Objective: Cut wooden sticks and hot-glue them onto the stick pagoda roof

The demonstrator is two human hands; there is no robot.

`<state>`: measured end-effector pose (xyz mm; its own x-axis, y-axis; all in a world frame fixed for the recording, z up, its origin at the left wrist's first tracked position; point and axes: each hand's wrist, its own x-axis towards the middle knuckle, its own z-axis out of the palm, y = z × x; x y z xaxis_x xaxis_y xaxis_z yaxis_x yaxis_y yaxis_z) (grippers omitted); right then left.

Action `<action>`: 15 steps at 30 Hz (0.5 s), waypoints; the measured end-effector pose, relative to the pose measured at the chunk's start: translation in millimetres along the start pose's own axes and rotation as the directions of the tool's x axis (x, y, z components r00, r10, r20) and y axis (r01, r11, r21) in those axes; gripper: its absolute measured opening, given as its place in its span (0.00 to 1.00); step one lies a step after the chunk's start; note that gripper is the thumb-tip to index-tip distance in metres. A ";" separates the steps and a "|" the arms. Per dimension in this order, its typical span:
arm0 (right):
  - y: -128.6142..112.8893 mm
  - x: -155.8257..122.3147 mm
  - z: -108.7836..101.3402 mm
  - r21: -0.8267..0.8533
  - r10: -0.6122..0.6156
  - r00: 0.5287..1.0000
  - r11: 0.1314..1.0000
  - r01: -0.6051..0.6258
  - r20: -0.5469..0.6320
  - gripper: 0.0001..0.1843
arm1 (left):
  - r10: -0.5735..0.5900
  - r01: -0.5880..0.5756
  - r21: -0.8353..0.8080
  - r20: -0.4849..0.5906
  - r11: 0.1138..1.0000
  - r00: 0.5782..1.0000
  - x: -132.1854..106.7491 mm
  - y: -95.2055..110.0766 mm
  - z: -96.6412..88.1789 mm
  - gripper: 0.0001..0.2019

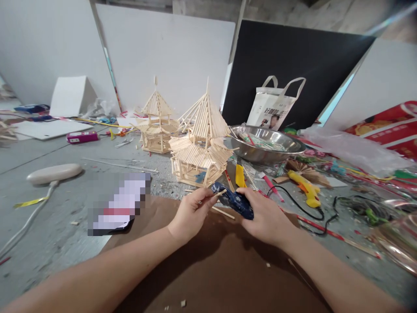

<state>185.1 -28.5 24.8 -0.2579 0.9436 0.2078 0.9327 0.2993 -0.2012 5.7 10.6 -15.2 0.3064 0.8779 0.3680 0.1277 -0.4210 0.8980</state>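
Observation:
My left hand (191, 214) pinches a short, thin wooden stick (221, 192) between thumb and fingers. The stick's free end lies across the near end of a dark blue hand tool (237, 204) with whitish smears. My right hand (267, 218) is wrapped around this tool; its exact kind is hard to make out. Another wooden stick (224, 213) lies just below, over the brown sheet (208, 269). Straight ahead stands a pagoda model (200, 150) built of pale sticks, with a pointed roof. A similar pagoda model (156, 126) stands behind it to the left.
A phone (120, 206) and a white corded device (54, 174) lie at left. Behind my right hand are a yellow-handled tool (240, 175), a yellow glue gun (306, 189) with black cord, and a steel basin (267, 154). A white bag (269, 106) stands behind the basin.

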 end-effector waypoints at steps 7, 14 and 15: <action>0.3 -0.8 3.0 -0.011 0.010 1.000 1.000 -0.011 -0.010 0.21 | -0.002 0.002 0.003 0.022 1.000 1.000 -0.6 3.3 -0.7 0.11; -0.2 -1.3 3.7 -0.029 0.007 1.000 1.000 -0.007 -0.012 0.21 | 0.014 -0.014 -0.012 0.055 1.000 0.998 -1.7 1.7 -0.3 0.10; -0.3 -1.5 3.8 -0.031 0.006 1.000 0.999 -0.006 -0.012 0.21 | 0.016 -0.015 -0.014 0.056 1.000 0.998 -1.9 1.3 -0.2 0.10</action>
<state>184.2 -29.4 20.8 -0.2495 0.9434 0.2184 0.9417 0.2889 -0.1724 5.1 8.4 -14.6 0.3603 0.8571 0.3682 0.1102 -0.4310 0.8956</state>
